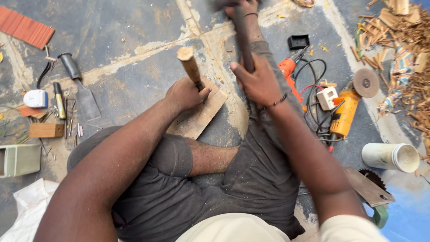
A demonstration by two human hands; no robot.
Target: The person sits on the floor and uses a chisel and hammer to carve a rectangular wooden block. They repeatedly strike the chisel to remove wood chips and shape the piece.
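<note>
My left hand (183,94) is closed around a tool with a round wooden handle (190,65), which stands tilted on a flat wooden board (199,116) lying on the floor between my legs. My right hand (259,83) is raised just right of it and grips a dark handle (247,60) that points up and away. Its upper end is blurred at the top edge, over my outstretched leg (262,148).
An orange angle grinder (344,115), an orange drill (288,69), a white socket block (327,97) and cables lie to the right. A white cylinder (389,157) and a saw blade (374,179) sit nearer. Wood scraps (403,31) pile at top right; a trowel (79,87) and a wood block (45,130) lie left.
</note>
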